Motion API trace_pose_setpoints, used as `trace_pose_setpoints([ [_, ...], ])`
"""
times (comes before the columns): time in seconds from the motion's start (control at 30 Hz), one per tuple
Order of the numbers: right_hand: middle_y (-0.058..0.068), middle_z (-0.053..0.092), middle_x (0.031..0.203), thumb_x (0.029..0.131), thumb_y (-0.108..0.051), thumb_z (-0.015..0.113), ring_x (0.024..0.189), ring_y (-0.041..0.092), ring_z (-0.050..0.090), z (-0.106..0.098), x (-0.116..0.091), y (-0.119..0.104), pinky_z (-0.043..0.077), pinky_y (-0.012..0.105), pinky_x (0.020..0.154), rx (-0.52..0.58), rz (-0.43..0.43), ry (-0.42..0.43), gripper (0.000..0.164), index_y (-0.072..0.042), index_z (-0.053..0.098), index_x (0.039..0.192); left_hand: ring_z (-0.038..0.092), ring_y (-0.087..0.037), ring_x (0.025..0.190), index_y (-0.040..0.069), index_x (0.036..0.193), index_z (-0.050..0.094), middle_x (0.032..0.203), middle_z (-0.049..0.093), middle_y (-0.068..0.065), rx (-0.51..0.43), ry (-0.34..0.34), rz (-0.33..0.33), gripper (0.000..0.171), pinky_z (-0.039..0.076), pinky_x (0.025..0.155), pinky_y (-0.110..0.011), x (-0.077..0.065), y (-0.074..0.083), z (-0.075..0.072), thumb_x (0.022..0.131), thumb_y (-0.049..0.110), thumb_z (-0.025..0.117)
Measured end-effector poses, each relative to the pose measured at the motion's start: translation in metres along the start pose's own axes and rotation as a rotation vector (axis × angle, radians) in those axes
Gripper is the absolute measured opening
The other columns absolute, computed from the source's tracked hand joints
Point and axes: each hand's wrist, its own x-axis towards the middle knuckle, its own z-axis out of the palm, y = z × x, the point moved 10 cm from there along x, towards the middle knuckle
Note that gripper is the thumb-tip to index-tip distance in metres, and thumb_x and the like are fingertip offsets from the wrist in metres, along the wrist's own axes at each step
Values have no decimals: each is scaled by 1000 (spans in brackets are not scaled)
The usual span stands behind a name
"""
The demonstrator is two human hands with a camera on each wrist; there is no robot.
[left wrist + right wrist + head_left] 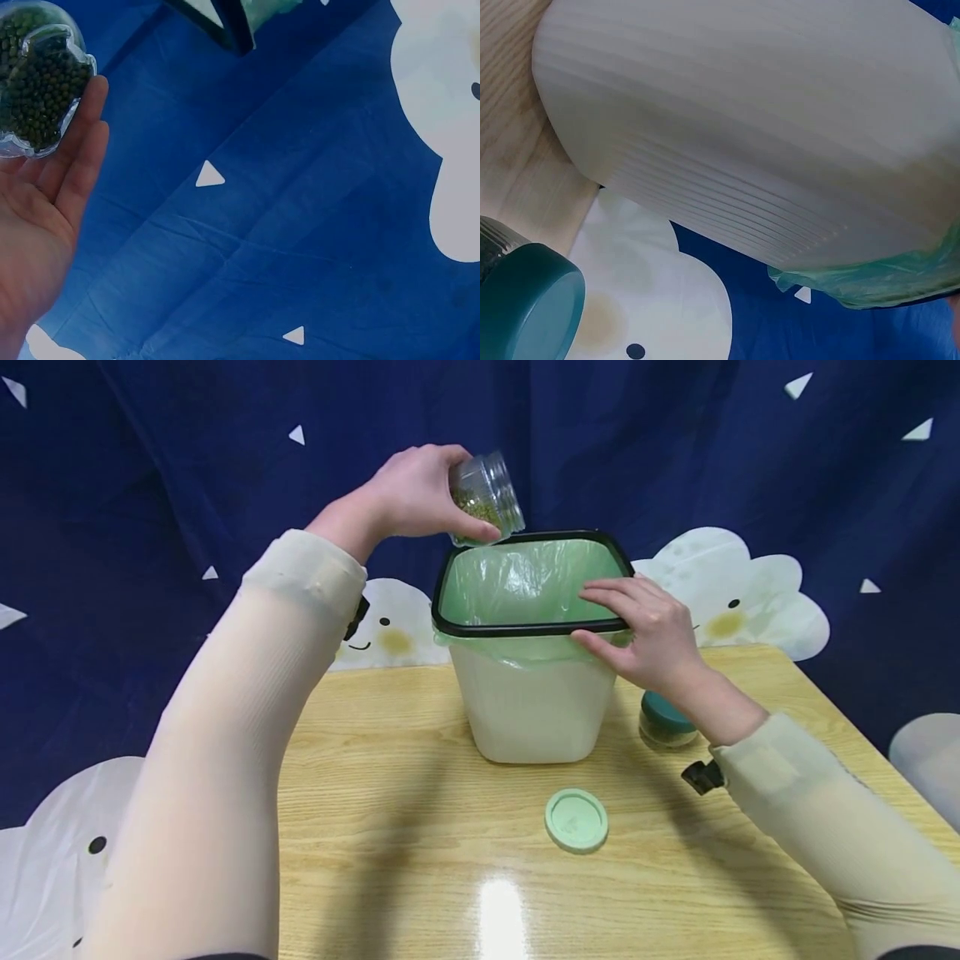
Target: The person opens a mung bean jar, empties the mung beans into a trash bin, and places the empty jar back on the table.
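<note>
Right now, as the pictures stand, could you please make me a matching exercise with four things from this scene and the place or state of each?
Things:
1. Clear jar
2. Pale green lid
3. Teal-lidded jar
4. Green liner

Places and states:
A. Lying flat on the table, in front of the bin
B. Spread inside the bin, its edge showing outside
C. Tilted in the left hand
D. Standing to the right of the bin in the head view

Pairs: 1-C, 2-A, 3-D, 4-B
</note>
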Motion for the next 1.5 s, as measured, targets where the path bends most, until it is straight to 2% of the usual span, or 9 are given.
trace_pose_setpoints([
  [0.27,16,68,100,92,-60,53,93,35,62,-1,-1,-2,50,50,79,4,-21,36,63,-1,70,107,51,-20,105,10,143,44,123,58,-4,44,-21,29,100,45,93,-34,2,4,6,67,68,74],
  [0.57,19,67,101,99,-57,42,91,36,62,-2,-3,-4,51,52,78,-35,-93,54,65,2,67,111,51,-22,107,11,143,43,125,57,-5,125,-23,32,99,44,95,-36,2,6,4,68,68,73],
  [0.77,18,68,101,99,-56,42,90,36,63,-3,-3,-5,51,52,77,-22,-89,69,64,1,67,111,52,-22,104,11,142,44,121,58,-5,163,-10,42,98,44,93,-38,3,9,-2,68,70,72],
  [1.07,16,69,100,97,-60,42,90,36,63,-5,-1,-6,51,52,78,12,-63,100,67,0,69,109,52,-23,108,12,147,38,125,59,-6,218,-45,63,105,41,99,-41,3,13,-1,67,70,73],
  [1.5,17,68,101,98,-57,43,90,36,62,-3,-2,-4,50,51,78,-3,-67,69,64,1,68,110,51,-23,107,12,148,38,126,58,-6,215,-46,54,105,42,97,-40,0,11,0,67,69,73],
])
